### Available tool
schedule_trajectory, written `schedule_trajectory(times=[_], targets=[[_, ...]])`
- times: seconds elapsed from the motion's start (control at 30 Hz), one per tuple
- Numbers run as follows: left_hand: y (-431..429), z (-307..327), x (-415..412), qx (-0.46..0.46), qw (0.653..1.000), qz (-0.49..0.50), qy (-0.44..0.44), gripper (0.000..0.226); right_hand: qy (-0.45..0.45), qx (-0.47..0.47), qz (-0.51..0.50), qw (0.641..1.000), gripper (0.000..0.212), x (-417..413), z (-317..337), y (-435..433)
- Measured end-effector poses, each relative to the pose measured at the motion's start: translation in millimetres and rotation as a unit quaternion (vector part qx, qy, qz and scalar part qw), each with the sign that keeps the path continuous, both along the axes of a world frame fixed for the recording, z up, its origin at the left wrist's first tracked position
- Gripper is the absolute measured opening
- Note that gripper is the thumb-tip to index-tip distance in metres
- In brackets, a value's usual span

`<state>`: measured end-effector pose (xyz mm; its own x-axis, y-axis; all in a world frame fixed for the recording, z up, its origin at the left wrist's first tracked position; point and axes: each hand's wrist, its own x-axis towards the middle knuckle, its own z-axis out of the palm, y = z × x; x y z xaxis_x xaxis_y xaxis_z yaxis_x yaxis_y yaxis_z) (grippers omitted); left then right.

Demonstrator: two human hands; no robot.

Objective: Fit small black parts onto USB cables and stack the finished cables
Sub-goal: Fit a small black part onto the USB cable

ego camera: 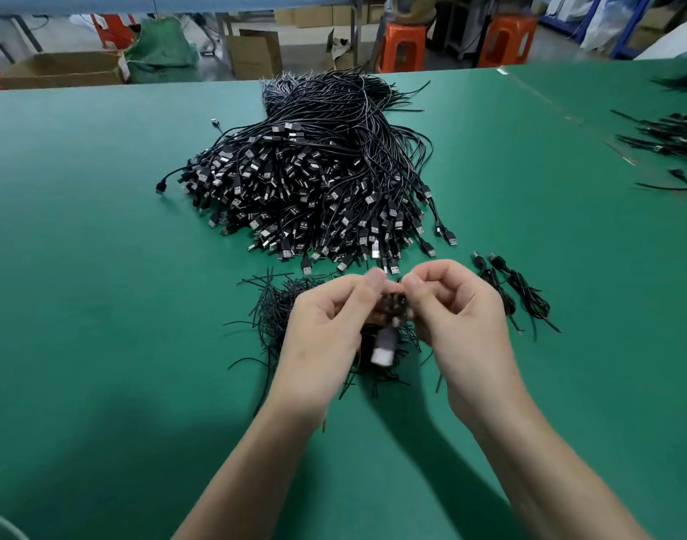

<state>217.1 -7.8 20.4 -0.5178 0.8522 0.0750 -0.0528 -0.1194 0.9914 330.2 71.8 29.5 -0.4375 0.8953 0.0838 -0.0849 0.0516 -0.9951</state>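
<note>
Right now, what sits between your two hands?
In the head view, a black USB cable, plug hanging down, held by the left hand and right hand over loose black strands.

Green table [100, 305] bearing a large heap of USB cables [314, 181], a scatter of thin black ties [271, 305], and two bundled cables [517, 294] at right

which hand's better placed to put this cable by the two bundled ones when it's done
Right, probably. The two bundled cables lie on the table just beside the right hand; the left hand would have to cross over it. Both hands pinch the cable.
</note>
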Motion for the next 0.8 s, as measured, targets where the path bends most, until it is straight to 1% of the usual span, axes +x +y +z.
schedule_trajectory(times=[0.03,0.1,0.13,0.17,0.2,0.23,0.27,0.3,0.33,0.4,0.47,0.53,0.57,0.6,0.63,0.7,0.8], targets=[[-0.4,0.0,-1.1,-0.013,1.0,-0.004,-0.014,0.021,-0.02,0.032,-0.012,0.999,0.017,0.4,-1.6,-0.4],[-1.5,-1.8,-1.7,-0.019,0.999,-0.013,-0.048,0.008,-0.033,0.063,-0.03,0.997,0.015,1.2,-2.4,-0.6],[-1.7,-3.3,-1.1,-0.01,0.997,-0.016,-0.076,0.015,-0.032,0.065,-0.034,0.997,0.015,1.4,-2.0,-0.9],[-1.3,-3.7,-0.3,0.001,0.994,-0.017,-0.105,0.027,-0.026,0.057,-0.032,0.998,0.016,0.8,-1.1,-2.1],[-0.6,-4.0,-0.3,0.011,0.993,-0.014,-0.117,0.037,-0.012,0.036,-0.028,0.999,0.017,-0.2,0.6,-4.3],[0.5,-3.8,0.2,0.02,0.994,-0.005,-0.107,0.044,0.008,0.005,-0.023,1.0,0.018,-1.5,1.9,-6.5],[1.2,-4.3,0.9,0.027,0.997,0.006,-0.075,0.047,0.03,-0.032,-0.014,0.999,0.019,-2.3,2.9,-8.2],[1.9,-4.4,1.9,0.023,0.999,0.022,-0.022,0.047,0.053,-0.072,-0.002,0.996,0.019,-2.3,3.6,-9.3],[2.2,-4.0,2.3,0.017,0.998,0.038,0.046,0.044,0.073,-0.113,0.013,0.991,0.018,-2.0,4.4,-9.8],[0.6,-2.9,1.0,0.03,0.981,0.048,0.187,0.038,0.099,-0.185,0.042,0.977,0.018,0.0,4.6,-7.8],[-1.4,-1.3,-4.2,0.081,0.944,0.045,0.316,0.034,0.119,-0.232,0.063,0.963,0.021,2.9,4.6,-4.9],[-1.8,0.1,-12.9,0.126,0.889,0.049,0.438,0.029,0.13,-0.257,0.085,0.954,0.019,4.9,5.5,-3.7],[-1.2,0.2,-17.0,0.141,0.865,0.053,0.479,0.028,0.136,-0.269,0.097,0.948,0.015,5.7,5.7,-2.9],[-0.3,0.1,-20.3,0.153,0.848,0.056,0.504,0.03,0.142,-0.287,0.107,0.941,0.013,6.8,5.8,-1.9],[0.6,-0.5,-22.7,0.16,0.841,0.052,0.514,0.032,0.143,-0.304,0.118,0.934,0.014,8.2,5.8,-0.8],[0.9,-2.8,-24.9,0.161,0.849,0.027,0.502,0.035,0.124,-0.31,0.14,0.932,0.016,11.6,6.2,1.7],[2.8,-6.7,-25.0,0.151,0.871,0.013,0.468,0.038,0.054,-0.233,0.14,0.961,0.004,17.7,7.8,4.6]])
